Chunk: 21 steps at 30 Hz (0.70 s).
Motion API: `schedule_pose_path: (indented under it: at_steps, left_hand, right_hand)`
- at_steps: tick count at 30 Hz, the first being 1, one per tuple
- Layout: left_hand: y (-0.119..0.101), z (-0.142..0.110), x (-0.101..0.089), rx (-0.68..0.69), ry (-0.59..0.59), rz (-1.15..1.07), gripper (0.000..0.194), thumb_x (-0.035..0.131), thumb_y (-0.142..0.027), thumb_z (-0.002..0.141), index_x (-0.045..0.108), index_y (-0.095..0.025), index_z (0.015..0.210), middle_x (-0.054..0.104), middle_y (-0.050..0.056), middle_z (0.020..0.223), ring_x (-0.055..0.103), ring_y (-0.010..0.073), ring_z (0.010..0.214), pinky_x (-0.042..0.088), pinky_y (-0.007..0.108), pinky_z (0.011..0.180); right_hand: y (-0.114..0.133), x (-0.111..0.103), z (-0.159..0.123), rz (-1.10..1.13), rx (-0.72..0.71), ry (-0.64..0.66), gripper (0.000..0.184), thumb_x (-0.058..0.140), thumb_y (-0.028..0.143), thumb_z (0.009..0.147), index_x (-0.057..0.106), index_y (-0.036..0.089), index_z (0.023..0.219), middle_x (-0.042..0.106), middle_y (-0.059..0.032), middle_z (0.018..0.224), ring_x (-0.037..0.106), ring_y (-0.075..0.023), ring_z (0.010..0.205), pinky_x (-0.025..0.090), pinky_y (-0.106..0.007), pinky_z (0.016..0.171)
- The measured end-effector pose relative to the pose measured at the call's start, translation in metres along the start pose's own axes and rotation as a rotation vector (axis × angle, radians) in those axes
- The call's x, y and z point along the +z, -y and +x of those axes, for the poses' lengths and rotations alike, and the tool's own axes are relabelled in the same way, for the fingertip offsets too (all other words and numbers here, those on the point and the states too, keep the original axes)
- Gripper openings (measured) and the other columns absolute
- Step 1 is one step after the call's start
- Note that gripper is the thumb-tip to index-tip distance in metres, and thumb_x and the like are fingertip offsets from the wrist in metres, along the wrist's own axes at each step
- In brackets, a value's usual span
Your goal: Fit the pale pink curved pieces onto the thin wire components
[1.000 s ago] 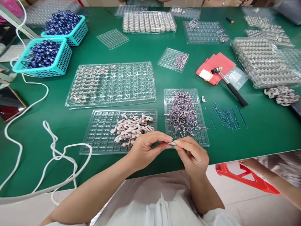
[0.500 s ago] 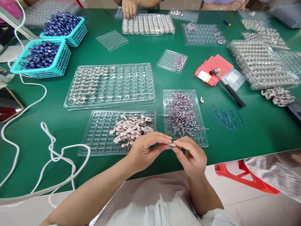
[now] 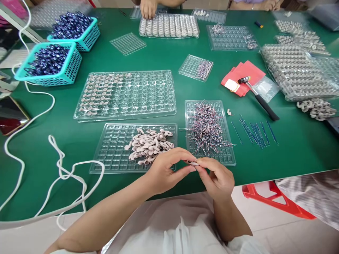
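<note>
Between my two hands, over the table's near edge, is a small beige earbud-like shell [image 3: 192,163] with a dark opening. My right hand [image 3: 217,176] pinches its right end between thumb and forefinger. My left hand [image 3: 168,169] has thumb and index finger curled about the left end, with the fingertips touching it. Left of my hands, a heap of similar beige shells [image 3: 152,143] lies on a clear tray [image 3: 109,148]. Just beyond my fingers, many small wired parts [image 3: 206,125] are piled on another clear tray [image 3: 230,157].
A partly filled clear tray [image 3: 143,93] lies ahead. Turquoise baskets [image 3: 71,67] of dark blue pieces stand left, near a white cable [image 3: 75,165]. A hammer [image 3: 261,100], red bags [image 3: 253,72] and blue strips [image 3: 255,132] lie right. A co-worker's hand [image 3: 148,7] touches a far tray.
My left fingers have parted slightly around the shell, and more of it shows, with its dark opening visible. The view has shifted a little; the trays stay put.
</note>
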<state>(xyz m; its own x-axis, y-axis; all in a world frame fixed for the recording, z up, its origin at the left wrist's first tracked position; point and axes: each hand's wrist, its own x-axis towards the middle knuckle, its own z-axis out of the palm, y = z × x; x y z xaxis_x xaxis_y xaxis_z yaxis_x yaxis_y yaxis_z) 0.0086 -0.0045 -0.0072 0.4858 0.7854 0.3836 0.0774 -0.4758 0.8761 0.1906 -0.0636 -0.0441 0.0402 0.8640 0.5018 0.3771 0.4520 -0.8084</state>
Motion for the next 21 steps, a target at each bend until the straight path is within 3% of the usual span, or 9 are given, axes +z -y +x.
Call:
schedule_pose_path:
  at_steps: [6, 21]
  left_hand:
    - [0.002, -0.0015, -0.0005, 0.008, 0.005, 0.045, 0.013, 0.072, -0.009, 0.086, 0.074, -0.015, 0.099, 0.072, 0.008, 0.089, 0.071, 0.0138, 0.08, 0.058, 0.023, 0.071]
    - [-0.0009, -0.001, 0.0006, -0.003, -0.029, 0.035, 0.01, 0.071, -0.013, 0.088, 0.074, -0.019, 0.095, 0.076, 0.006, 0.088, 0.073, 0.014, 0.08, 0.061, 0.023, 0.072]
  right_hand:
    - [-0.0005, -0.0002, -0.001, -0.006, -0.008, 0.008, 0.036, 0.068, 0.002, 0.084, 0.068, 0.026, 0.111, 0.078, -0.0021, 0.095, 0.076, -0.0162, 0.085, 0.063, -0.029, 0.075]
    - [-0.0002, -0.001, -0.001, 0.027, -0.004, 0.013, 0.037, 0.067, 0.003, 0.085, 0.068, 0.027, 0.112, 0.079, -0.0031, 0.095, 0.077, -0.0181, 0.083, 0.064, -0.031, 0.072]
